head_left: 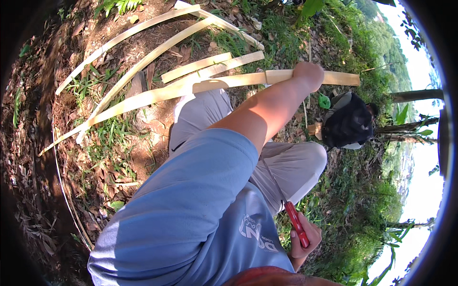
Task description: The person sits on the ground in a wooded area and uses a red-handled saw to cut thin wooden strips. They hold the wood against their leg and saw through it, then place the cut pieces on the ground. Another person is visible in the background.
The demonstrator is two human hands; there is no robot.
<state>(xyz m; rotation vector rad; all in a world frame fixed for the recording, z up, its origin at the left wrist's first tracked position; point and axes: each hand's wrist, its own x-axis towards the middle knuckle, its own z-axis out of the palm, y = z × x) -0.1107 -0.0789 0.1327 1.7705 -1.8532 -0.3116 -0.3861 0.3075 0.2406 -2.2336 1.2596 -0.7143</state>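
My left hand [309,76] reaches across my lap, closed around a long pale wooden strip [157,95]. The strip curves from the leafy ground at the left to beyond my fist. A second short piece of strip [279,76] lies against it just beside the hand. At my right side, my right hand [307,233] is wrapped round the red handle of a tool [296,224]. A long thin metal shaft or blade runs from it over my trousers; its exact kind is unclear. Two short pale strips [214,67] lie just past the long one.
More long strips [126,35] lie farther off on leaf-littered soil. To the right a dark hunched shape [348,121], apparently a crouching person, is close to a green item [324,101]. Grass and tree trunks [415,96] fill the right side.
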